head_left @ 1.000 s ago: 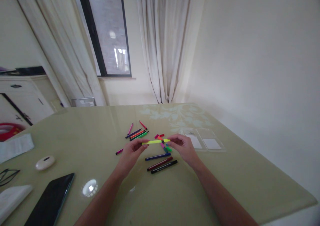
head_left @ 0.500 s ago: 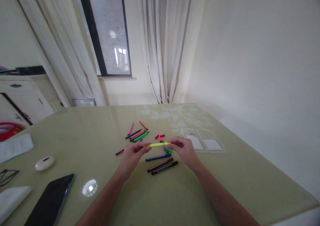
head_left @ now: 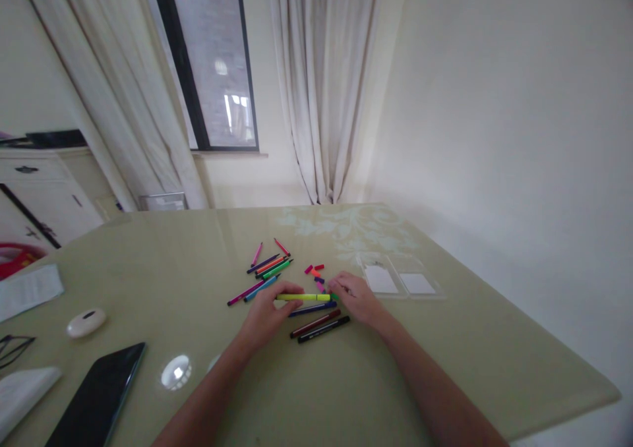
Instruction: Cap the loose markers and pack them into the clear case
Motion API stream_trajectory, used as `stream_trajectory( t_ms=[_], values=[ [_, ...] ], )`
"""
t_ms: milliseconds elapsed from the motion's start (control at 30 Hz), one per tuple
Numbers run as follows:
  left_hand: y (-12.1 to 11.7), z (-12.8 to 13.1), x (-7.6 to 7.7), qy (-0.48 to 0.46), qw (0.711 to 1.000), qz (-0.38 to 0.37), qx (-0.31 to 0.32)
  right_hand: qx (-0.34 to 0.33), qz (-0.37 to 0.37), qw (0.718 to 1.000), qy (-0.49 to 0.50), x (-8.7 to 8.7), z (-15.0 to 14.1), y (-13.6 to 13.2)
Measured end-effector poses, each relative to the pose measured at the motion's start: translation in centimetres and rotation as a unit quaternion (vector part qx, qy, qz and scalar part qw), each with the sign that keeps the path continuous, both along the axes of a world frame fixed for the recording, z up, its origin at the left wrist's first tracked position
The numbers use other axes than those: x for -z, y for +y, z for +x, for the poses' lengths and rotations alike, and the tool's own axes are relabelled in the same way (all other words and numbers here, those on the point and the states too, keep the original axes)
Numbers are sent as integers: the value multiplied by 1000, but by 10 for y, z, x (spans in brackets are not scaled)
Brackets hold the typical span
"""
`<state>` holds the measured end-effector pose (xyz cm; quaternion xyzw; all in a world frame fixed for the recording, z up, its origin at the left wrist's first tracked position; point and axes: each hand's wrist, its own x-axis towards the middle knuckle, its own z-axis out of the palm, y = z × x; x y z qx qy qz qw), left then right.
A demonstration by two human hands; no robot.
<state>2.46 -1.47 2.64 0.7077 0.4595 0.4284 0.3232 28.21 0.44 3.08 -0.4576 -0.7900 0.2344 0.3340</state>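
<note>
My left hand (head_left: 266, 312) is closed around a yellow marker (head_left: 304, 297), which lies level across the view and points right. Curled with fingers together, my right hand (head_left: 359, 297) is just beyond the marker's right end. Whatever its fingertips may hold is hidden. A green cap (head_left: 334, 297) shows by those fingers. Left of them lie several loose caps, among them a pink cap (head_left: 320, 287) and a red cap (head_left: 319, 267). Below the yellow marker rest a blue marker (head_left: 312, 309), a brown marker (head_left: 315, 324) and a black marker (head_left: 323, 329).
Several uncapped markers, including a green one (head_left: 277, 269) and a light blue one (head_left: 261, 289), lie beyond my left hand. A clear plastic case (head_left: 408, 286) lies open at right. A dark phone (head_left: 96, 394) and a white oval case (head_left: 86, 323) are at left.
Both hands have moved apart; the right no longer touches the yellow marker's right end. The marker has shifted left and slightly lower, with more of its length showing.
</note>
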Motion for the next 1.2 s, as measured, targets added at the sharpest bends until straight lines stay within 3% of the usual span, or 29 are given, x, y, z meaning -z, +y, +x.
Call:
stream_trajectory(
  t_ms=[567, 767, 967, 1200],
  values=[
    [-16, 6, -17, -63, 996, 63, -12, 30, 39, 994, -101, 10, 1, 3],
    [-24, 6, -25, -65, 995, 82, 1, 27, 23, 994, -103, 6, 0, 2],
    [-26, 9, -34, -51, 986, 155, 24, 31, 40, 995, -86, 7, 0, 0],
    [-25, 9, -32, -52, 981, 185, 26, 22, 31, 995, -91, 8, -1, 1]
  ],
)
